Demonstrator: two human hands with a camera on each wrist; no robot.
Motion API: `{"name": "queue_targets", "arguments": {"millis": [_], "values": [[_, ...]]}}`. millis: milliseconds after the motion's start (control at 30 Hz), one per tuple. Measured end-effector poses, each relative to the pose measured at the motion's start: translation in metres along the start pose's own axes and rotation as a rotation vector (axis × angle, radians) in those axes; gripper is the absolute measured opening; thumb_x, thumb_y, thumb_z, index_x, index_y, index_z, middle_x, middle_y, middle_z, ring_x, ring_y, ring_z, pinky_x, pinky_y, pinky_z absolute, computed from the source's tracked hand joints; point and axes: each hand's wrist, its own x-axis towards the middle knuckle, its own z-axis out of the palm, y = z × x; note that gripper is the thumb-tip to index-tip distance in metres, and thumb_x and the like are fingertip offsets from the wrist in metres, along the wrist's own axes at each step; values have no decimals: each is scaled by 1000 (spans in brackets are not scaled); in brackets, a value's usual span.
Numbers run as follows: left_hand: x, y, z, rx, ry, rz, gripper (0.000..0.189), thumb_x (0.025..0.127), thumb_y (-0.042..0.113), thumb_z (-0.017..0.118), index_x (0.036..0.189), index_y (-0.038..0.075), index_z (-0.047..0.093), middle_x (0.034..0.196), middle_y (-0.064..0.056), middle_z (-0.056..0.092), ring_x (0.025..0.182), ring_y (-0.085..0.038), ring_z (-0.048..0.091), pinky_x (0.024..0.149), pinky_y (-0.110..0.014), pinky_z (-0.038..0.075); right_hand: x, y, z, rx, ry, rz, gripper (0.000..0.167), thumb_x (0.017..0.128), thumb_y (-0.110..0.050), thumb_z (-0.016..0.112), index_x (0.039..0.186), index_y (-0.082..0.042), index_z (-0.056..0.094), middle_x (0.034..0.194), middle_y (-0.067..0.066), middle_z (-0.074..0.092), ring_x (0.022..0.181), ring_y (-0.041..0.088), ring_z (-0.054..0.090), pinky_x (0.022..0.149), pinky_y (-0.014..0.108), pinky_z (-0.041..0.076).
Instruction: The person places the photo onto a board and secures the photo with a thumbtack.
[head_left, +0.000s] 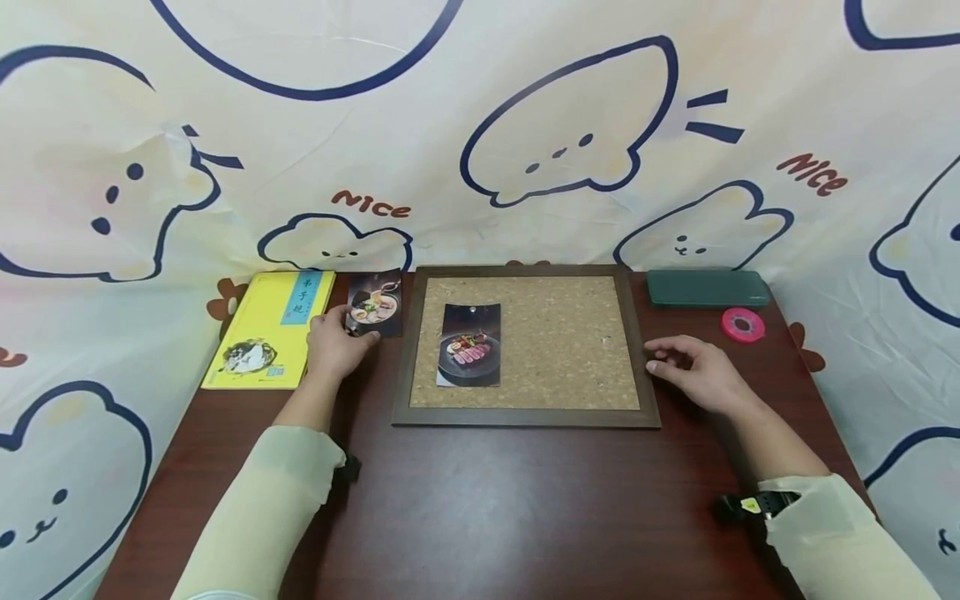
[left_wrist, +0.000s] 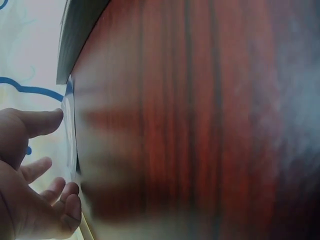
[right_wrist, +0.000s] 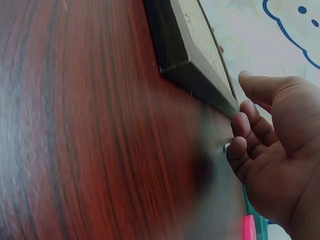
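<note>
A cork board (head_left: 555,342) in a brown frame lies on the table. On its left part is a picture card (head_left: 469,346) of sliced meat, with a small pale pin head near its top edge. My left hand (head_left: 334,343) is beside a second card (head_left: 375,304), showing a bowl of food, with thumb and fingertips near its lower left edge. In the left wrist view, the left hand (left_wrist: 40,175) has its thumb apart from the fingers. My right hand (head_left: 697,371) is at the frame's right edge, fingers loosely bent. A tiny shiny item (right_wrist: 226,147) shows by its fingertips; its kind is unclear.
A yellow book (head_left: 266,333) lies beyond the left hand. At the back right are a dark green case (head_left: 707,288) and a pink ring-shaped item (head_left: 742,325). A patterned cloth (head_left: 525,125) hangs behind the dark red wooden table (head_left: 487,508).
</note>
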Motion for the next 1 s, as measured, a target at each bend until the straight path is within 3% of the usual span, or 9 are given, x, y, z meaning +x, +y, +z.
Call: {"name": "queue_targets", "arguments": {"millis": [300, 500, 800, 1000], "values": [[5, 1, 0, 48, -4, -37, 79, 91, 32, 75, 156, 5, 40, 146, -30, 35, 124, -48, 40, 101, -60, 36, -3, 17, -8, -87, 34, 42, 39, 100, -35, 71, 130, -11, 69, 112, 10, 65, 95, 24, 54, 78, 37, 45], [10, 0, -1, 70, -5, -44, 75, 92, 27, 74, 155, 4, 41, 143, -31, 36, 123, -48, 42, 102, -60, 37, -2, 23, -12, -133, 67, 0, 35, 99, -29, 73, 127, -8, 70, 109, 12, 65, 88, 24, 54, 72, 34, 45], [13, -3, -3, 26, -23, -43, 75, 90, 23, 78, 153, 1, 43, 141, -30, 42, 126, -43, 39, 108, -55, 38, 4, 30, -11, -169, 68, 18, 35, 100, -27, 71, 127, -6, 70, 113, 15, 64, 88, 26, 55, 73, 40, 45], [14, -8, -6, -20, -48, -43, 74, 91, 20, 79, 153, 0, 44, 147, -27, 49, 124, -42, 46, 109, -53, 39, 8, 30, -8, -197, 90, -4, 30, 100, -22, 70, 124, -4, 72, 109, 14, 66, 84, 25, 55, 68, 38, 44]]}}
